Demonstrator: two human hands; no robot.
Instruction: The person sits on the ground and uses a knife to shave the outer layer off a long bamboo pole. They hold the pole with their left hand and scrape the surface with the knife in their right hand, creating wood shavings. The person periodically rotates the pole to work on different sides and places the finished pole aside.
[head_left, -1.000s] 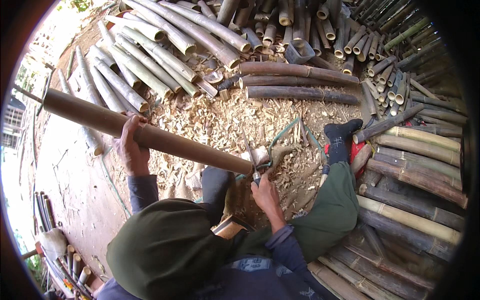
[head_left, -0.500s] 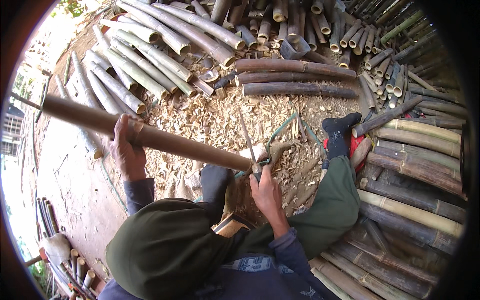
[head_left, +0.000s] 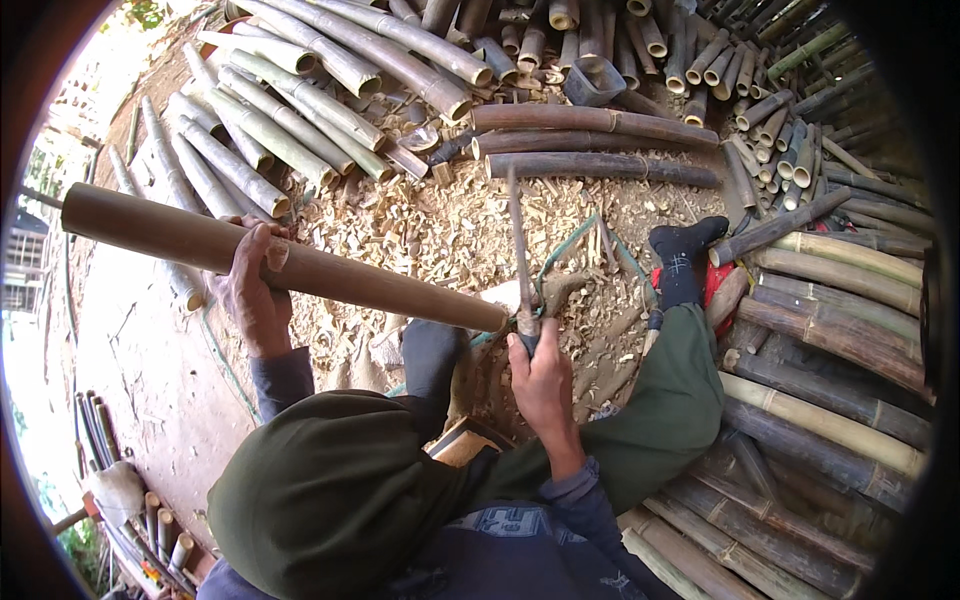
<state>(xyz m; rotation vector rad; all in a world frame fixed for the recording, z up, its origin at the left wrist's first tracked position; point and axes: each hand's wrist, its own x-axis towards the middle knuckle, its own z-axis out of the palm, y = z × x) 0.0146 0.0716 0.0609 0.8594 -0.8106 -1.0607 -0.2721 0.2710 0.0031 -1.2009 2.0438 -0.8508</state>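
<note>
My left hand [head_left: 255, 295] is closed around a brown bamboo tube [head_left: 365, 285], thumb on top near a pale cut patch. The tube slants from the upper left down to the middle, and a thin dark rod [head_left: 40, 197] shows past its far left end. In my right hand [head_left: 545, 385] is the dark handle of a knife with a long narrow blade [head_left: 519, 235], pointing away from me. The knife is beside the tube's lower right end; whether they touch I cannot tell. Under that end is my dark-socked left foot [head_left: 435, 360].
Pale shavings [head_left: 430, 230] cover the ground ahead. Bamboo poles [head_left: 290, 110] lie at the upper left, with three dark lengths [head_left: 600, 168] across the far middle and stacked bamboo [head_left: 830, 395] at the right. A green cord [head_left: 570, 245] runs near my other socked foot [head_left: 685, 260].
The knife has swung more upright and slightly to the right. The tube's far left end has moved a little to the left, and the pale patch beside my left thumb now shows more plainly.
</note>
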